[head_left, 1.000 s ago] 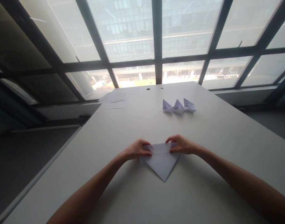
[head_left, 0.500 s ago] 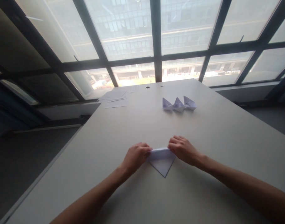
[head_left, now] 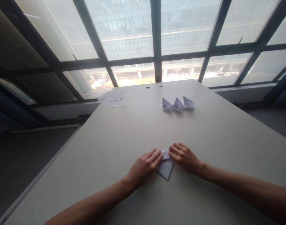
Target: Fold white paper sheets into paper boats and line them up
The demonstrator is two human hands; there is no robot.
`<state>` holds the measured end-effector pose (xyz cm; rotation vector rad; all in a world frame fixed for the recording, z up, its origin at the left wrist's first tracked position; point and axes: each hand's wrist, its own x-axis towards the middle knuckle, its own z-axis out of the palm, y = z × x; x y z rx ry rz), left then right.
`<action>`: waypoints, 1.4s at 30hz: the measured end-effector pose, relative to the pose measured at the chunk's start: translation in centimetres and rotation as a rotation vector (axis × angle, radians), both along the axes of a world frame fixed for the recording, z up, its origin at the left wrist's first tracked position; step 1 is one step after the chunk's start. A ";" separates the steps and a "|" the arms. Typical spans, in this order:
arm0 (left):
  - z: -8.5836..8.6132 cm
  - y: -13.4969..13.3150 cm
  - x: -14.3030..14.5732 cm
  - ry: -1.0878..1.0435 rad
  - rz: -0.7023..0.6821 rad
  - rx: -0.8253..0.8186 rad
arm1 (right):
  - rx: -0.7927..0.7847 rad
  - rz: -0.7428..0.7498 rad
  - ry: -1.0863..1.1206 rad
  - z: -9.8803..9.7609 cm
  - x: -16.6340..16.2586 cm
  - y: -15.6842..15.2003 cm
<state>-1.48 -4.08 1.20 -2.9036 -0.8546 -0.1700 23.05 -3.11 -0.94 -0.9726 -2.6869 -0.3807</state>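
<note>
A folded sheet of white paper (head_left: 165, 168) lies on the table in front of me, its pointed corner toward me and a folded band along its far edge. My left hand (head_left: 145, 165) rests over the paper's left part, fingers stretched out and pressing on the band. At the far right end of the band, my right hand (head_left: 183, 157) has its fingers curled onto the paper, gripping that edge. Both hands hide the ends of the band.
Three white paper boats (head_left: 178, 105) stand in a row farther back on the white table (head_left: 91, 150). Several loose paper sheets (head_left: 116, 98) lie at the far left. Large windows (head_left: 131, 34) rise behind the table's far edge.
My left hand has moved right from the band's left end onto the paper, its fingers now stretched out. My right hand stays at the right end. The paper has shifted slightly.
</note>
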 end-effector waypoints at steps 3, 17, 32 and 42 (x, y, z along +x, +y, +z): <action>-0.5 0.1 -0.1 0.016 -0.037 0.020 | -0.039 0.029 0.014 0.2 0.2 0.2; -0.3 -1.4 1.8 -0.045 0.208 -0.145 | -0.011 0.146 0.004 0.2 0.5 0.4; -3.0 -3.1 2.6 -0.033 0.123 0.042 | -0.140 0.320 0.044 0.2 2.5 0.1; -3.5 -3.7 2.5 -0.033 0.116 0.161 | -0.286 0.189 0.086 0.1 2.6 -1.2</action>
